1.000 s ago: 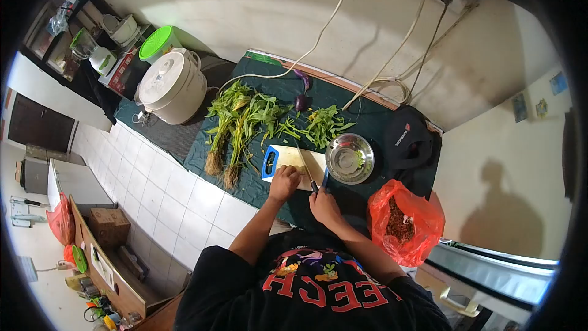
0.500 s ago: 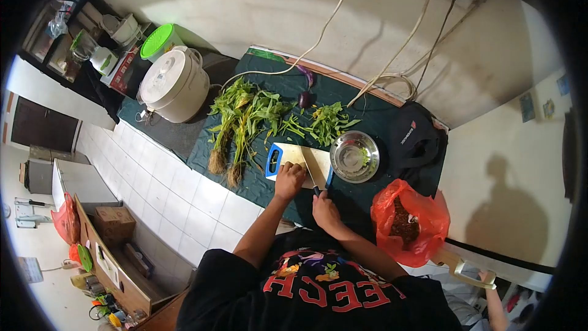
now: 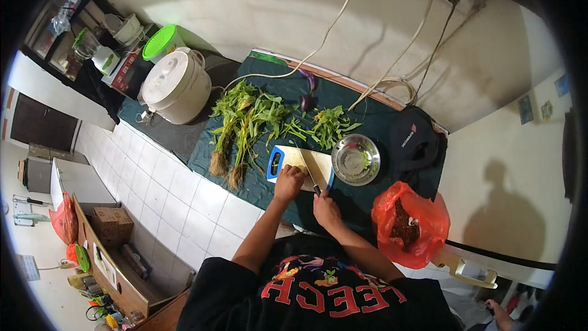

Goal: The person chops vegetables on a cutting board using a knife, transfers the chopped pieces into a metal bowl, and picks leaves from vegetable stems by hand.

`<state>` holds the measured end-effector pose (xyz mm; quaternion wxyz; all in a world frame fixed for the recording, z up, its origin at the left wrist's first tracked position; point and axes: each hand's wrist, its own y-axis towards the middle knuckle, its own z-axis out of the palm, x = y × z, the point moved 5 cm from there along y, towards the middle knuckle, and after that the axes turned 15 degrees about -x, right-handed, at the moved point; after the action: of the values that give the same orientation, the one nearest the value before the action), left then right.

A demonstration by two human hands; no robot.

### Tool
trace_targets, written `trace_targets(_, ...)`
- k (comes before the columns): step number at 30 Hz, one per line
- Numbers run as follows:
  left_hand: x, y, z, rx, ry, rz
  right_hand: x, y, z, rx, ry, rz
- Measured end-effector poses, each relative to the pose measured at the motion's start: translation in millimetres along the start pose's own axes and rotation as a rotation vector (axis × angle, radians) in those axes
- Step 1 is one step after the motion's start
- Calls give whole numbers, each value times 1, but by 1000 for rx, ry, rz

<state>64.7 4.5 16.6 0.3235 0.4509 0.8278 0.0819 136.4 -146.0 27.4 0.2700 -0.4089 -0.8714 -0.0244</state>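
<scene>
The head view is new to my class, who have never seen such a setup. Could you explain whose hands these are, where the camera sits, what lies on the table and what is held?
There is no machine here. A person works with two bare hands, and a camera worn on the head looks forward and down.

The right hand grips a knife by its black handle, its blade over a blue-edged cutting board. The left hand is at the board, left of the blade; whatever is under its fingers is too hidden to name.

Around the board, on the dark green table cover, are rooted leafy greens, a metal bowl with some green bits inside, and something purple, perhaps an eggplant.
</scene>
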Motion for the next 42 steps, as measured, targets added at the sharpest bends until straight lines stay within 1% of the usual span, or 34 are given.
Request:
trace_targets(1, -1, 2, -1, 1, 25, 0, 3, 7, 0, -2, 2, -4)
trace_targets(3, -6, -2, -1, 8, 50, -5, 13, 21, -4, -28, 20, -80)
trace_targets(5, 0, -1, -1, 7, 57, -133, 24, 24, -15, -49, 44, -101)
trace_targets(7, 2, 2, 0, 19, 86, -138, 29, 20, -21, 7, 46, -76)
trace_targets(10, 1, 0, -1, 31, 97, -167, 15, 0, -9, -33, 82, -45)
trace_targets(13, 0, 0, 0, 2, 87, -181, 4, 2, -1, -17, 66, 1)
trace_targets(15, -2, -1, -1, -29, 90, -178, 11, 13, -1, -15, 35, -10)
trace_targets(17, 1, -3, -1, -15, 112, -270, 19, 17, -6, -12, 1, -25)
trace_targets(18, 1, 1, -1, -20, 111, -270, 21, 18, -8, -31, 5, -46)
trace_targets(20, 3, -3, -1, -12, 127, -334, 22, 5, -9, -37, 6, -65)
trace_targets(22, 4, 0, -2, -27, 117, -352, 16, -7, -6, -19, -30, -11)
trace_targets(26, 1, -3, -3, -57, 113, -374, 9, 0, 2, -15, 15, 4)
trace_targets(27, -1, -3, -5, -56, 112, -372, 14, 4, 2, -46, 31, -43)
trace_targets(28, -1, -1, -3, -10, 137, -423, 20, 11, -1, -83, 46, -96)
trace_targets(29, 1, -1, -4, 39, 164, -475, 22, 12, -2, -88, 48, -98)
trace_targets(32, -1, -1, -10, -11, 127, -426, 25, 8, -4, -78, 31, -61)
trace_targets(33, -3, -3, -10, -7, 126, -426, 20, 1, -2, -42, 40, -25)
trace_targets(35, -8, 0, -13, -58, 128, -362, 13, 0, 2, -13, 48, 14)
trace_targets(36, -7, -3, -10, -57, 126, -359, 17, 5, -2, -14, 46, 8)
trace_targets(38, -8, -9, -8, -128, 50, -269, 24, 16, -6, -16, 38, -1)
trace_targets(39, -10, -11, -9, -128, 48, -272, 29, 23, -4, -50, 34, -53)
trace_targets(40, -13, -12, -11, -119, 46, -207, 33, 25, -3, -85, 32, -106)
trace_targets(41, -16, -12, -12, -110, 44, -140, 33, 24, -2, -84, 33, -106)
trace_targets(42, -13, -14, -13, -109, 45, -141, 32, 22, -2, -70, 37, -94)
